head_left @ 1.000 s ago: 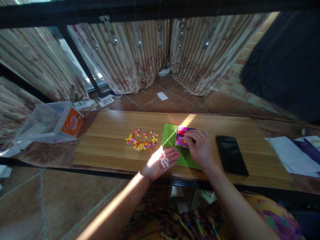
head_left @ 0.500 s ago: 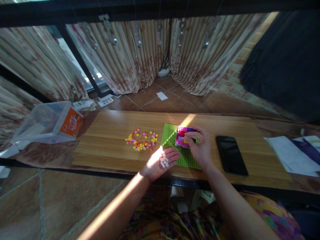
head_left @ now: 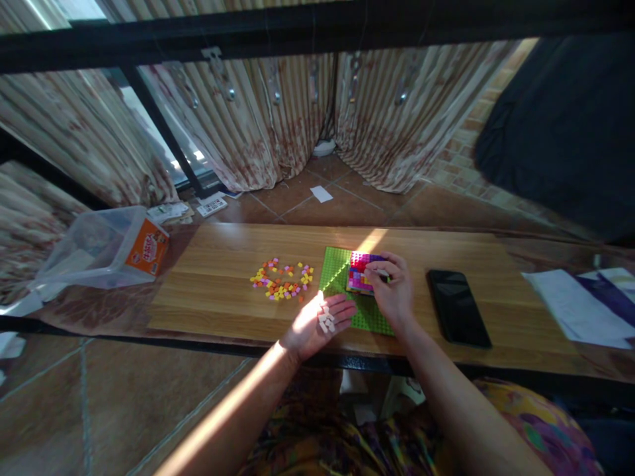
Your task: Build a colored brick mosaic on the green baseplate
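My left hand (head_left: 310, 328) lies palm up over the table's near edge, fingers stretched out, holding several small white toy bricks (head_left: 326, 320) in the palm. Its fingertips are at the near-left part of a green studded baseplate (head_left: 332, 264). On that plate sits a block of pink, red, purple and blue bricks (head_left: 362, 263), with some yellow and orange among them. My right hand (head_left: 394, 291) is over the block's right side, thumb and forefinger shut in a pinch at its top. Whatever is between those fingertips is too small or hidden to make out.
Loose yellow, orange and pink bricks (head_left: 285, 289) are scattered left of the plate on the wooden table (head_left: 208, 284). A black phone (head_left: 459, 307) lies to the right, papers (head_left: 578, 307) beyond it. A clear plastic bin (head_left: 94, 248) with an orange label stands at the left.
The view has tilted up slightly, so the scene sits a little lower. My right hand stays pinched over the brick block with little movement. The left hand with the white bricks is nearly still.
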`<state>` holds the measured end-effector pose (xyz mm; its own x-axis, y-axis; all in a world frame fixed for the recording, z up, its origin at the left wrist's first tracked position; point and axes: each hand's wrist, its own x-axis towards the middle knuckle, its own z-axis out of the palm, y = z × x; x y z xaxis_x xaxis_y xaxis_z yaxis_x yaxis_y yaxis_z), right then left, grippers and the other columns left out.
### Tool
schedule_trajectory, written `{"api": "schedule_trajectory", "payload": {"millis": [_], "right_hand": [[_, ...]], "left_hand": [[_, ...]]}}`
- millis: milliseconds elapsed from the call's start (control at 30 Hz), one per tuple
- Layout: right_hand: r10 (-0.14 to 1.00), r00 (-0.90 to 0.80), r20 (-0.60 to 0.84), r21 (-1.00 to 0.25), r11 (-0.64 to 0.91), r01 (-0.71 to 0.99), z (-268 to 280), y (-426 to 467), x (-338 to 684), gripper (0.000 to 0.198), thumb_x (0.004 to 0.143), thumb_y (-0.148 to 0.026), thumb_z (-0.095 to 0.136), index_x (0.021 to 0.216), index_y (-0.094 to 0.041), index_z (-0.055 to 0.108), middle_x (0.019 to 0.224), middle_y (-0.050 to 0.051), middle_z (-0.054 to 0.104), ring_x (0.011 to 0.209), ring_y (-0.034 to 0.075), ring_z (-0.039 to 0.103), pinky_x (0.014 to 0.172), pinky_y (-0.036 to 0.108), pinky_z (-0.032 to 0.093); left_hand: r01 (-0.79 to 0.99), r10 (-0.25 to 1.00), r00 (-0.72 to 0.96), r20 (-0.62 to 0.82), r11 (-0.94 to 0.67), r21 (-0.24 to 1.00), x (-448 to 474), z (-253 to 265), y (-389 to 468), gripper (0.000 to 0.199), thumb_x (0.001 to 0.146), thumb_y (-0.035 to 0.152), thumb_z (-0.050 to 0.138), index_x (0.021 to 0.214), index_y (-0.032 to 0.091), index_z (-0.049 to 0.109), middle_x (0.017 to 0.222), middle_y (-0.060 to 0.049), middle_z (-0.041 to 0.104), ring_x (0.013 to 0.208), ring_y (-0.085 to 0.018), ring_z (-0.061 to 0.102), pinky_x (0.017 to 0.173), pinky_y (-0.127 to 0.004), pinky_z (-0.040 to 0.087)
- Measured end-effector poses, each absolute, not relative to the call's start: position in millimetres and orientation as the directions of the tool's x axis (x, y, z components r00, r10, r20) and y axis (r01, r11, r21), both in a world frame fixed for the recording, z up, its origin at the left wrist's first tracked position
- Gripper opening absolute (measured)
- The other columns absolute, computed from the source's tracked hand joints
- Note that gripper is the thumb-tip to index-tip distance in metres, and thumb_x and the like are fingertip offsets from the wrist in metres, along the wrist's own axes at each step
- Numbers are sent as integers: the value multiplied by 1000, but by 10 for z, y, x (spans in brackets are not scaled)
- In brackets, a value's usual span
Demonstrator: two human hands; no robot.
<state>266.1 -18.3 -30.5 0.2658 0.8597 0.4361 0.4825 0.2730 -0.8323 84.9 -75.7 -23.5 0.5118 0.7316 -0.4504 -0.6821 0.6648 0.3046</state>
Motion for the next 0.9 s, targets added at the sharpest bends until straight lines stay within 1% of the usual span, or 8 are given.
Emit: {"api": "schedule_trajectory", "payload": {"millis": [100,233,367,467,600,667,733,900], "right_hand": [[855,257,450,-825,287,488,-296,-192,2685,11,77,-31,67,76,-20,71,111,9,60,102,23,58,92,45,46],[817,238,525,-762,326,559,-228,-244,2741,15,80,-33,65,87,-21,70,113,10,61,104,24,58,93,46,46],[777,132,615,-657,413,631,-115,-390,2696,13,88,-28,57,89,-22,68,99,8,66,99,22,59,91,44,48],[821,-113,560,-634,512,579,-84,-542,2557,17,92,-23,51,96,-22,67,96,7,67,93,20,62,84,37,51],[797,-399,454,-572,604,555,-121,-677,2376,24,94,-22,46,108,-22,66,102,8,66,94,20,60,82,36,51],[774,-480,412,-529,632,566,-147,-689,2337,24,94,-24,46,107,-23,67,102,8,66,93,21,59,81,38,51],[757,-537,372,-489,652,580,-170,-675,2327,23,94,-25,46,103,-23,68,101,8,65,91,21,58,79,38,49],[742,-575,345,-444,669,596,-212,-639,2334,21,93,-25,49,102,-24,68,100,7,64,93,22,55,79,38,47]], "left_hand": [[-682,735,508,-449,662,311,850,-248,-757,49,98,37,30,122,2,55,110,-22,67,101,-25,65,91,-37,45],[-691,743,512,-431,655,307,847,-260,-765,48,97,37,31,124,5,55,111,-21,66,102,-25,64,91,-37,45],[-690,741,511,-436,656,306,855,-262,-762,47,97,38,31,121,6,56,113,-20,66,103,-25,64,92,-38,44],[-693,736,517,-437,660,291,886,-277,-740,47,98,38,30,113,5,60,108,-19,66,99,-25,64,90,-37,46],[-769,763,493,-417,607,201,944,-289,-695,37,98,31,33,93,11,63,81,-7,66,73,-16,63,77,-30,49],[-811,771,467,-432,569,139,959,-276,-684,31,97,26,35,88,14,62,73,-2,61,64,-11,59,71,-25,49],[-826,767,450,-458,553,114,959,-255,-687,28,96,25,37,86,14,61,72,-1,60,63,-10,57,68,-23,49],[-812,760,425,-491,560,164,942,-214,-722,28,96,27,38,87,14,61,77,-3,61,70,-14,59,72,-27,50]]}}
